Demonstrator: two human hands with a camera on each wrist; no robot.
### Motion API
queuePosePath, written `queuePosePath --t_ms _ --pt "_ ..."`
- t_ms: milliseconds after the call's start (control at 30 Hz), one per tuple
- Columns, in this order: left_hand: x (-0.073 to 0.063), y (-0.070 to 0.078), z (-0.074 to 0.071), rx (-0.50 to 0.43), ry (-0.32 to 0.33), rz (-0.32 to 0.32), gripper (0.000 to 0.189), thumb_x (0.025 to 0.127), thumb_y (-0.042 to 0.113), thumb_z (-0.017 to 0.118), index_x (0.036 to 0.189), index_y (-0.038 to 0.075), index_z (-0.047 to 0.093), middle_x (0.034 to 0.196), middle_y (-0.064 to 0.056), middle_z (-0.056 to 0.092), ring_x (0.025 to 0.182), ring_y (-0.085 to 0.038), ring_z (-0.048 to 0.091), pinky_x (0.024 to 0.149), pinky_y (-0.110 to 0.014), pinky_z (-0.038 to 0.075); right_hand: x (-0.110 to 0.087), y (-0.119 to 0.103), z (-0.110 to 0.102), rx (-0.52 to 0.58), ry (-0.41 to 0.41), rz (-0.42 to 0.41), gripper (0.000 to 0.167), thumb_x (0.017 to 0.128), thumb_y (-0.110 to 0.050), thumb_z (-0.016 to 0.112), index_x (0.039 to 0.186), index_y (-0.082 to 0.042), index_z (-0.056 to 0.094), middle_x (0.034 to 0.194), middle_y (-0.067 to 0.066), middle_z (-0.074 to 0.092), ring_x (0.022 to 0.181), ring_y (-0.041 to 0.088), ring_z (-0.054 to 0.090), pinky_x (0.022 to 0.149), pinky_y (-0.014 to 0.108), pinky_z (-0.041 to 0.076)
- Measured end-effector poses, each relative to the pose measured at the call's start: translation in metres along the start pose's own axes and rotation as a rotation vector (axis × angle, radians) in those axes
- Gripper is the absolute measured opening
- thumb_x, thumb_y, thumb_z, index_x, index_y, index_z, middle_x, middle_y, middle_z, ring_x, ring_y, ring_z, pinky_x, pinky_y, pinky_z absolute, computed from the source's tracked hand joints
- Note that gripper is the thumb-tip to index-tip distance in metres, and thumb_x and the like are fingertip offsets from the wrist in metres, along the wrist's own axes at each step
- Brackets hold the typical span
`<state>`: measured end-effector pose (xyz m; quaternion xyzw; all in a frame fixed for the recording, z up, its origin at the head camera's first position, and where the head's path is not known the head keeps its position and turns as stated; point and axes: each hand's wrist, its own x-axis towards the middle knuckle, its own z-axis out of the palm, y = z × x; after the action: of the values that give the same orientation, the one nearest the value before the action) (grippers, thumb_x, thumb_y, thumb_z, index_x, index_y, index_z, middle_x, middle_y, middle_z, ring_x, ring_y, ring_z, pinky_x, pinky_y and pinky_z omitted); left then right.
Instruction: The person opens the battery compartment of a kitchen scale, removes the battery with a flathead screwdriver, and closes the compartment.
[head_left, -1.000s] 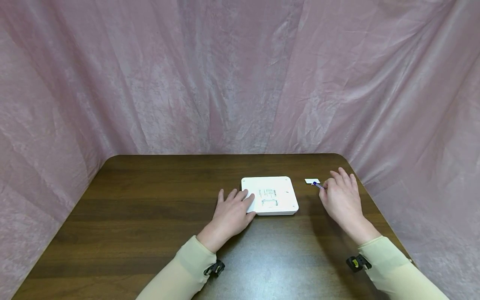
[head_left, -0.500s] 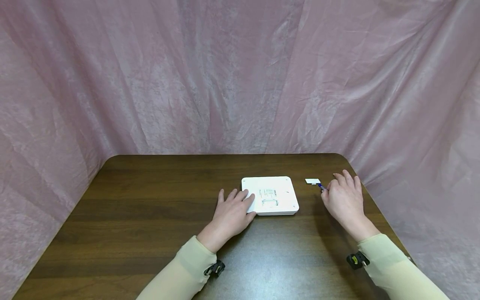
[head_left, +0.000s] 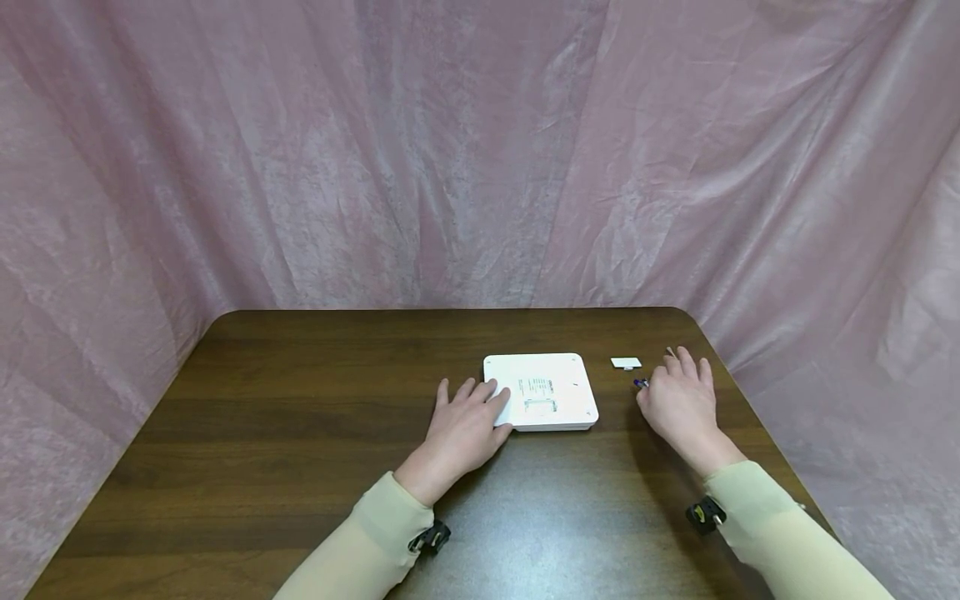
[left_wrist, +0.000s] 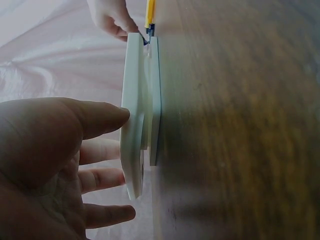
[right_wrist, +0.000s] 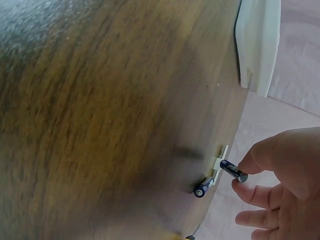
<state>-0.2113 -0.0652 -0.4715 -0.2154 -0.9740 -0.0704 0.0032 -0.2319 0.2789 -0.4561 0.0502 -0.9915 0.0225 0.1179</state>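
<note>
My left hand (head_left: 461,429) rests at the left edge of a white flat device (head_left: 555,383), seemingly an upside-down kitchen scale with a printed label. Its fingers lie fairly straight on the device; in the left wrist view the thumb (left_wrist: 107,119) touches its side. To the right, my right hand (head_left: 681,408) pinches a dark blue battery (right_wrist: 233,171) between thumb and forefinger. Another battery (right_wrist: 202,187) lies on the table close to a small white cover (head_left: 626,363), which sits right of the device. The right hand hides part of this spot in the head view.
A yellow thing with a dark end (left_wrist: 150,14) shows beyond the device in the left wrist view; its kind is unclear. The brown wooden table (head_left: 300,467) has rounded far corners. Pink curtains (head_left: 450,167) hang behind and at both sides.
My right hand has drawn back slightly from the small white cover, toward the near side. A blue battery tip that overlapped the cover now shows apart from it. The left hand stays put.
</note>
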Motion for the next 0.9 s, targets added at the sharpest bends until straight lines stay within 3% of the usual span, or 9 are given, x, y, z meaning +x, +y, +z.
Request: queuePosePath --t_ms 900 --pt "-0.0008 0.0014 -0.005 -0.016 0.01 0.003 0.058 0.11 0.048 0.068 0.162 0.024 0.06 0.169 -0.005 0.051 0.154 -0.041 0.047 0.124 -0.076 0.026 0.0051 0.0002 0.0108 -0.032 -0.096 0.007 0.028 0.092 -0.015 0.066 0.091 0.012 0.071 0.133 0.035 0.065 0.152 0.055 0.037 0.122 0.076 0.022"
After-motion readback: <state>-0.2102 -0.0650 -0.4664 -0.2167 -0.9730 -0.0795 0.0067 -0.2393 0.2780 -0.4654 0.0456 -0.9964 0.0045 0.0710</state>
